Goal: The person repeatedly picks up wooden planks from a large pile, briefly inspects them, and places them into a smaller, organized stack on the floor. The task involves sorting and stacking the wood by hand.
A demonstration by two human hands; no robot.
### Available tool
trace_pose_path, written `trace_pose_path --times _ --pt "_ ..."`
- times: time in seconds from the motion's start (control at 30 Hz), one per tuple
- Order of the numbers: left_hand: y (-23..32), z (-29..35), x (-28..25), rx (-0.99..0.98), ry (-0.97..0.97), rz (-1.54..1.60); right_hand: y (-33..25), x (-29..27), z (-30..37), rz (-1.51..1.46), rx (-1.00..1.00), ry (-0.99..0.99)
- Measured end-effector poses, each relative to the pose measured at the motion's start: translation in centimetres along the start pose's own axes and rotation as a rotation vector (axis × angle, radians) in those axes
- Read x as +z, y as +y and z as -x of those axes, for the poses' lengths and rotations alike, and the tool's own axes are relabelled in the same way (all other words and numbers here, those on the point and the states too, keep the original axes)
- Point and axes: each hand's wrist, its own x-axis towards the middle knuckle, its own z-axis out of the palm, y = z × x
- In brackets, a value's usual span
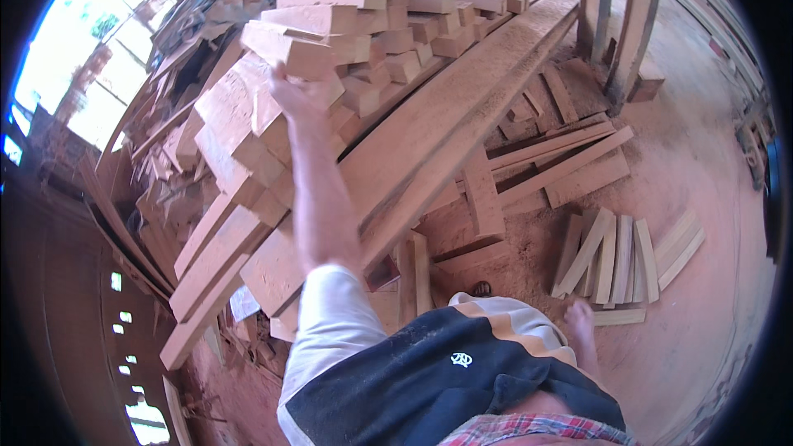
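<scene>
My left hand (299,92) reaches up to the stack of sawn timber and grips the near end of a pale wooden block (304,58) at its upper left. Its fingers are partly hidden against the wood. More blocks (355,21) of similar section lie in stepped rows around and behind it. My right hand (581,315) hangs low at my right side, loosely open, with nothing seen in it. It is nearest to a small group of short wooden pieces (607,256) on the dusty floor.
A long thick plank (446,128) slopes diagonally beside the stack. Upright posts (632,25) stand at the far right. Loose boards and offcuts (562,161) lie on the sawdust-covered floor between. Scrap wood (215,16) is heaped at the far left, near a dark wall (58,306).
</scene>
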Motion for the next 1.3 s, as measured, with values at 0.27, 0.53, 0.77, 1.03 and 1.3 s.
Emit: trace_pose_path --times 0.27,0.53,0.77,1.03,1.3 --pt "-8.4 26.4 -0.6 -0.123 -0.025 0.47 -19.0 33.1 -11.9 0.569 -0.429 -0.527" --pt "-10.4 37.2 -3.6 -0.391 -0.107 0.488 -16.3 53.6 -10.3 0.357 0.203 -1.061" --pt "-12.5 41.9 -10.5 -0.617 -0.087 0.028 -12.1 47.1 -8.8 0.548 -0.034 -0.939" --pt "-15.9 46.9 -12.1 -1.197 -0.174 -0.041 -8.7 33.1 -9.0 0.624 0.11 -0.665" --pt "-20.2 43.2 -13.6 -0.927 -0.158 -0.178 -11.1 30.5 -6.8 0.889 -0.162 -0.436"
